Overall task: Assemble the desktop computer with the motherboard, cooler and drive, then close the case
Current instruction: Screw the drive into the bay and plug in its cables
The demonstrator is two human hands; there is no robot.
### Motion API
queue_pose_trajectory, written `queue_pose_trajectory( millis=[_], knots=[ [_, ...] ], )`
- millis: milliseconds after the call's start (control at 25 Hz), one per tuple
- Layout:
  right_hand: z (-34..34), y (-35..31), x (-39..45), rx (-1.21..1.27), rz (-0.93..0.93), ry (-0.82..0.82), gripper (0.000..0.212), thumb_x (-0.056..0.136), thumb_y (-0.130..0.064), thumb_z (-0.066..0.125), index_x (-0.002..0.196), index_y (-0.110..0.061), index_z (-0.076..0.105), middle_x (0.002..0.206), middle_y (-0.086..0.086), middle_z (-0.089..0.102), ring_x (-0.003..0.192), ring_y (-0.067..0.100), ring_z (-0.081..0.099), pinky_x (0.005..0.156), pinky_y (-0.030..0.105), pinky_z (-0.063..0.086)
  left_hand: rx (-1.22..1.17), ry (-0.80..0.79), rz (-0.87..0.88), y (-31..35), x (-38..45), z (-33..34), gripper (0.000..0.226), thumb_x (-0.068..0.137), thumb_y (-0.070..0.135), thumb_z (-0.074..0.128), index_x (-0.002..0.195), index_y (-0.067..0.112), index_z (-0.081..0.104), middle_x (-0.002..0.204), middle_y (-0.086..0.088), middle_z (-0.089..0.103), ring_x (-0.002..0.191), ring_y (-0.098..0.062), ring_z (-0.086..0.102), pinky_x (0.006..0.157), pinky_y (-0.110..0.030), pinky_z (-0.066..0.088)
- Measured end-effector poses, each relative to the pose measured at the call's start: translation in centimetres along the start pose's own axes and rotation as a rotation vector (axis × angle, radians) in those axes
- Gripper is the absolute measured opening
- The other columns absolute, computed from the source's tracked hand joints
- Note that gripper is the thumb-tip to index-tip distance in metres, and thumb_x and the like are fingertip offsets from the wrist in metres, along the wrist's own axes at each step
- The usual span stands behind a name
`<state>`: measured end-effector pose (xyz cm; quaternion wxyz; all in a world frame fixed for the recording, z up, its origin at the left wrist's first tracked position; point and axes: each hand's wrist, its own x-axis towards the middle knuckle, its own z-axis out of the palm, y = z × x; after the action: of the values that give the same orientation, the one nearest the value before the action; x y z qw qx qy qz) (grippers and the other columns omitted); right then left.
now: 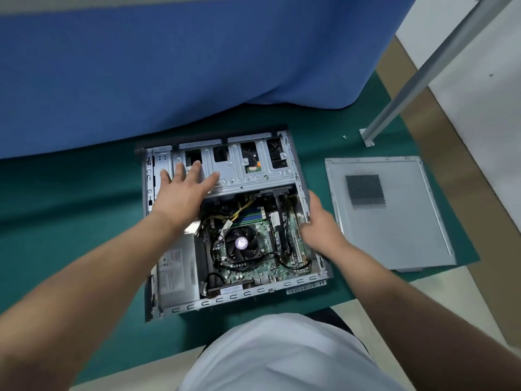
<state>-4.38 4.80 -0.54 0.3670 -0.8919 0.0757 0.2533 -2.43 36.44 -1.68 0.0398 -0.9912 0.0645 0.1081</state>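
A view from above looks down at a person's two bare forearms reaching over an open grey metal desktop computer case (236,299) that lies on its side on a table covered with a dark green mat (70,221).

The left hand (183,190) lies flat on the silver metal drive cage (248,176) at the far end of the case, its fingers (194,167) spread and straight, gripping nothing.

The right hand (318,221) is at the case's right wall, about halfway along. Its thumb lies against the outside of that wall and its fingers curl over the edge toward the inside, holding the wall.

Inside the case, a green motherboard (262,249) sits in the near right part. A black round-bladed cooler fan with a pale sticker at its hub (241,244) sits on the board. Yellow and black cables (239,210) run from under the drive cage toward the board. A grey boxy power supply with a printed label (176,273) fills the near left corner.

A flat grey metal side panel with a dark square vent grille (389,213) lies on the mat just to the right of the case, apart from it.

Behind the case hangs a blue cloth (197,66). A silver metal post (428,69) slants up at the right, its foot on the mat. The person's white garment (282,354) shows at the bottom edge.
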Motion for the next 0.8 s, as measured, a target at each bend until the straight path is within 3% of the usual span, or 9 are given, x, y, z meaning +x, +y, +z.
queue_pose_trajectory(
  millis=[120,440,640,720,800],
  knots=[
    [-0.2,-0.2,-0.2,-0.016,-0.007,0.009,0.093,0.086,0.009,0.043,0.154,-0.049,0.014,0.107,-0.007,0.051,0.072,0.023,0.069,0.062,0.04,0.062,0.037,0.004,0.005,-0.1,0.4,0.3,0.1,0.088,-0.012,0.053,0.16,0.039,0.007,0.169,-0.018,0.009,0.152,-0.049,0.014,0.119,-0.068,0.021],
    [-0.5,-0.6,0.2,-0.006,-0.007,0.04,0.093,0.085,0.012,0.042,0.159,-0.038,0.015,0.111,-0.002,0.057,0.071,0.022,0.068,0.064,0.042,0.062,-0.01,-0.016,-0.007,0.0,0.9,0.0,0.097,0.088,-0.013,0.049,0.161,0.039,0.011,0.17,-0.017,0.009,0.153,-0.049,0.009,0.119,-0.07,0.016],
    [-0.2,-0.6,0.8,-0.012,-0.018,0.055,0.09,0.087,0.008,0.042,0.159,-0.036,0.012,0.115,-0.001,0.055,0.064,0.019,0.062,0.055,0.034,0.054,-0.043,-0.011,-0.044,0.4,1.0,0.1,0.092,0.089,-0.013,0.051,0.16,0.037,0.021,0.169,-0.018,0.013,0.153,-0.05,0.008,0.119,-0.072,0.012],
    [0.2,0.0,0.9,-0.016,-0.027,0.045,0.087,0.089,0.007,0.044,0.159,-0.033,0.011,0.127,0.008,0.059,0.072,0.019,0.062,0.058,0.031,0.049,-0.094,-0.021,-0.074,0.6,0.7,0.2,0.09,0.088,-0.011,0.053,0.16,0.036,0.023,0.169,-0.017,0.013,0.154,-0.049,0.006,0.119,-0.072,0.009],
    [0.3,0.3,1.2,0.004,-0.054,0.033,0.087,0.089,0.008,0.045,0.16,-0.03,0.01,0.145,0.011,0.05,0.1,0.027,0.064,0.076,0.034,0.053,-0.127,-0.021,-0.089,0.9,0.3,0.2,0.087,0.088,-0.002,0.056,0.16,0.036,0.022,0.17,-0.015,0.011,0.154,-0.047,0.004,0.12,-0.071,0.006]
  ],
)
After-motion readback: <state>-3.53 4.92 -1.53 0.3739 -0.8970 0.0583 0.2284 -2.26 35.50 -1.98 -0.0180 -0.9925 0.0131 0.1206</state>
